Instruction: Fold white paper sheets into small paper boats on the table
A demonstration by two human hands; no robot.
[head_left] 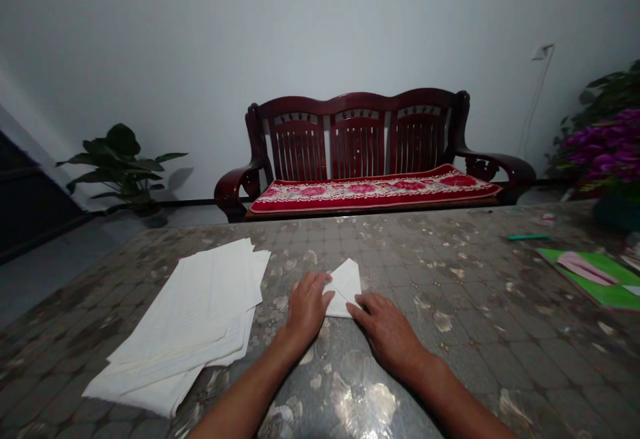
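Observation:
A small piece of white folded paper (346,289) lies on the table in front of me, its top coming to a blunt point and a slanting fold line across it. My left hand (309,302) is at its left edge, fingers bent and thumb on the paper. At the lower right edge, my right hand (383,324) pinches the paper between thumb and fingers; the fingertips are partly hidden. Left of my hands, a loose stack of white paper sheets (195,305) with faint lines lies spread unevenly.
The table (480,332) has a grey shell-patterned cover. On its right are a green pen (529,237), a bright green booklet (607,289) and purple flowers (607,142). Behind stands a dark red wooden bench (357,135); a potted plant (125,165) is at the left.

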